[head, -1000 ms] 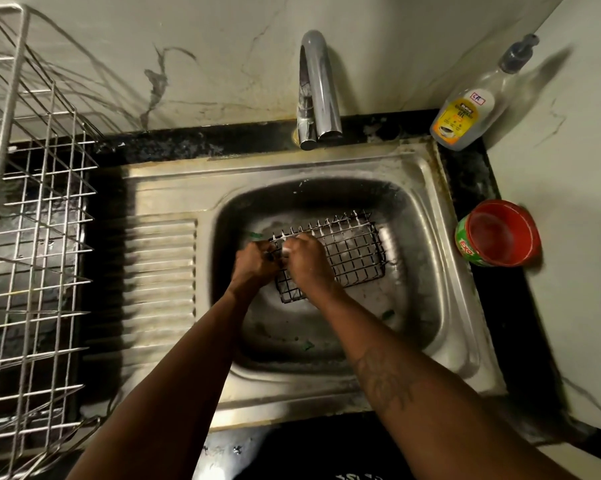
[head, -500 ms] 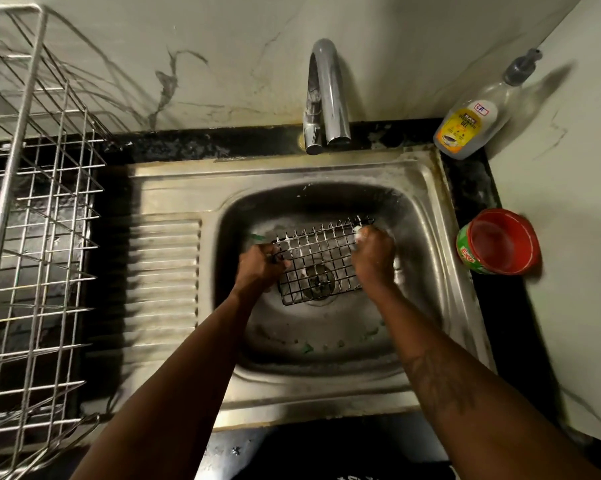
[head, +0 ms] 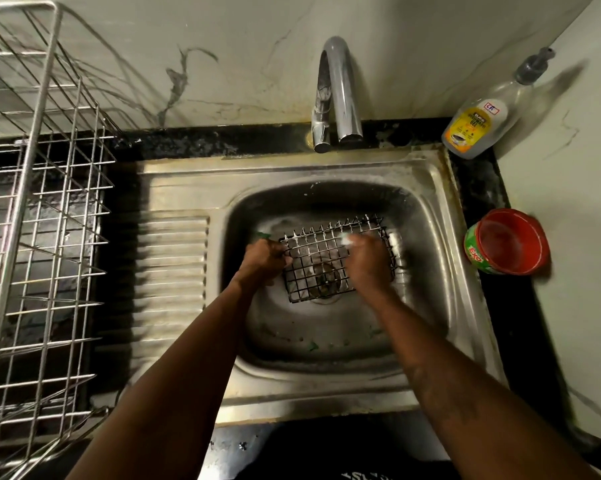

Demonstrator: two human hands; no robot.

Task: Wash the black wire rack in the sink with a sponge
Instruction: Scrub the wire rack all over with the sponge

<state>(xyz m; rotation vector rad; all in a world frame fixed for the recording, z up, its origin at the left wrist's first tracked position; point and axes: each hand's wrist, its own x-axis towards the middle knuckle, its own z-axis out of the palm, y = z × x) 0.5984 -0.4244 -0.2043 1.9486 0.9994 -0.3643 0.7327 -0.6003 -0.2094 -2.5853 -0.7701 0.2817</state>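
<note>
The black wire rack (head: 321,261) lies over the drain in the steel sink (head: 427,271), tilted up at its far edge. My left hand (head: 262,261) grips the rack's left edge. My right hand (head: 366,259) is curled round a soapy sponge (head: 345,240) and presses it on the rack's right half; only a pale foamy tip of the sponge shows past my fingers. Suds cling to the rack's far and right wires.
A chrome tap (head: 337,95) stands behind the basin, no water running. A dish soap bottle (head: 479,126) and a red tub (head: 506,242) sit on the black counter at the right. A steel wire dish drainer (head: 39,202) fills the left side.
My right hand scrubbed from the rack's left side to its far right corner, then came back a little toward the middle. My left hand kept its grip on the left edge.
</note>
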